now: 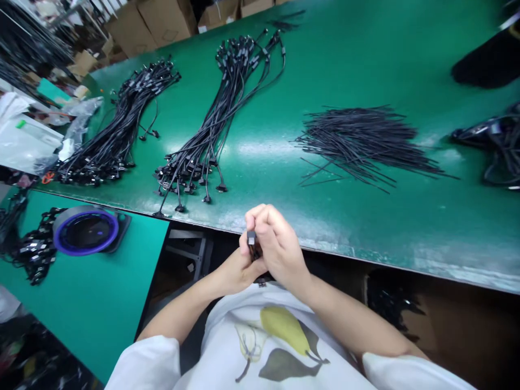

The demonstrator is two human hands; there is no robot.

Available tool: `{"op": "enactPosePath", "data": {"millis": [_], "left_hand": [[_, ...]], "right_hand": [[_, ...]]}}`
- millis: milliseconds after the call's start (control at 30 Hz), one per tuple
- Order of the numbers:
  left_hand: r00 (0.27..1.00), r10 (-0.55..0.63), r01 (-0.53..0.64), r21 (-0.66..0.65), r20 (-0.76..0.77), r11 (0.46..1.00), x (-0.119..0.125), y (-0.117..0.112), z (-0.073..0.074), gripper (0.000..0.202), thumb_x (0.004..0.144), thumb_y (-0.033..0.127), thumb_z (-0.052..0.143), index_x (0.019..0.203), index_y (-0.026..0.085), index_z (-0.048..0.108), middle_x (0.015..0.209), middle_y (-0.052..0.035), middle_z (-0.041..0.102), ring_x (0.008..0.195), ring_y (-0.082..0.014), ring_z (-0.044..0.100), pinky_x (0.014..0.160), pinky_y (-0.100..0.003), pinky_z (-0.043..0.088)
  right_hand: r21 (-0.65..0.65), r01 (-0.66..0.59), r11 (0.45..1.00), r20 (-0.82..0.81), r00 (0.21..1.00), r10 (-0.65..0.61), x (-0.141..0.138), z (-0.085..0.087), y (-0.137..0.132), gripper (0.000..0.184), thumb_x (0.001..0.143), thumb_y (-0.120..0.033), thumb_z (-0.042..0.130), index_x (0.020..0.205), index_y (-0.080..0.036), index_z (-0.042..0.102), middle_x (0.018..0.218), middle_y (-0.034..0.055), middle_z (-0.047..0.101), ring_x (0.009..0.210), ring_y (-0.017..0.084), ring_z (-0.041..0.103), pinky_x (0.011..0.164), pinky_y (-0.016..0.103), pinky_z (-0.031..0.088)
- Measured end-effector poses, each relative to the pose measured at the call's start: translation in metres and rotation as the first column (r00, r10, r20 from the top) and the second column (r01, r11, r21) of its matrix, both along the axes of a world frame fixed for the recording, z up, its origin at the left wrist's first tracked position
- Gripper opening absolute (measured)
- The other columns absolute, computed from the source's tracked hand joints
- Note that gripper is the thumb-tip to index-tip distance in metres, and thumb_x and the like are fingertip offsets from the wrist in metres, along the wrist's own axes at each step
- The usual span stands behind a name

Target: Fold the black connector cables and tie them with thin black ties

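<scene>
Connector (251, 238), black plastic, between bare hands (277, 244)

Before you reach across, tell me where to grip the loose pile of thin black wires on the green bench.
Grip the thin black wires at their middle, from above on the near side of the green bench: they lie roughly parallel and densest there, while both ends splay apart, so gripping there probably gathers most.
</scene>
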State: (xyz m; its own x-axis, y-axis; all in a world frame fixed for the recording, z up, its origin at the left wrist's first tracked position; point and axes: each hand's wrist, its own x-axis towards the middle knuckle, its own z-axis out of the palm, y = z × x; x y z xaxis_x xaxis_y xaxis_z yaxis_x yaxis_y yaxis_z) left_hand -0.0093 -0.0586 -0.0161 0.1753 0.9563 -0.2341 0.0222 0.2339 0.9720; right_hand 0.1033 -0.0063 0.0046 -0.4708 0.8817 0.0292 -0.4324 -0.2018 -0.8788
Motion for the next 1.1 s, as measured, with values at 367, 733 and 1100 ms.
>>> {"op": "enactPosePath", "data": {"millis": [367,733,1100], "left_hand": [[0.844,0.079,0.148,-0.372,0.530,0.916,0.011,-0.005,-0.012,0.046,0.077,0.060,0.068,0.082,0.015,0.056,0.064,0.0010,0.054,0.050,-0.0095,0.049,0.057,-0.027,0.047],[0.878,0.100,0.118,-0.415,0.467,0.902,0.026,-0.006,-0.019,0.061,0.072,0.076,0.057,0.065,0.016,0.047,0.054,0.0063,0.036,0.045,-0.0058,0.032,0.049,-0.024,0.035],[0.820,0.124,0.140,-0.405,0.559,0.904,0.026,-0.013,-0.013,0.046,0.079,0.059,0.066,0.072,0.018,0.048,0.056,0.0062,0.042,0.046,-0.0077,0.044,0.050,-0.025,0.047]], "right_hand": [[-0.288,-0.127,0.949,-0.141,0.986,0.089,0.004,-0.019,0.030,0.057,0.077,-0.073,0.057,0.090,-0.018,0.053,0.073,-0.0068,0.038,0.044,0.000,0.035,0.039,0.016,0.029],[-0.376,-0.189,0.907,-0.148,0.979,0.143,0.005,-0.022,0.041,0.057,0.078,-0.074,0.055,0.081,-0.017,0.054,0.056,-0.0103,0.037,0.031,0.000,0.024,0.028,0.015,0.023],[-0.367,-0.216,0.905,-0.107,0.976,0.189,0.020,-0.015,0.054,0.050,0.088,-0.066,0.049,0.075,-0.018,0.051,0.051,-0.0102,0.032,0.034,0.002,0.021,0.035,0.016,0.028]]}}
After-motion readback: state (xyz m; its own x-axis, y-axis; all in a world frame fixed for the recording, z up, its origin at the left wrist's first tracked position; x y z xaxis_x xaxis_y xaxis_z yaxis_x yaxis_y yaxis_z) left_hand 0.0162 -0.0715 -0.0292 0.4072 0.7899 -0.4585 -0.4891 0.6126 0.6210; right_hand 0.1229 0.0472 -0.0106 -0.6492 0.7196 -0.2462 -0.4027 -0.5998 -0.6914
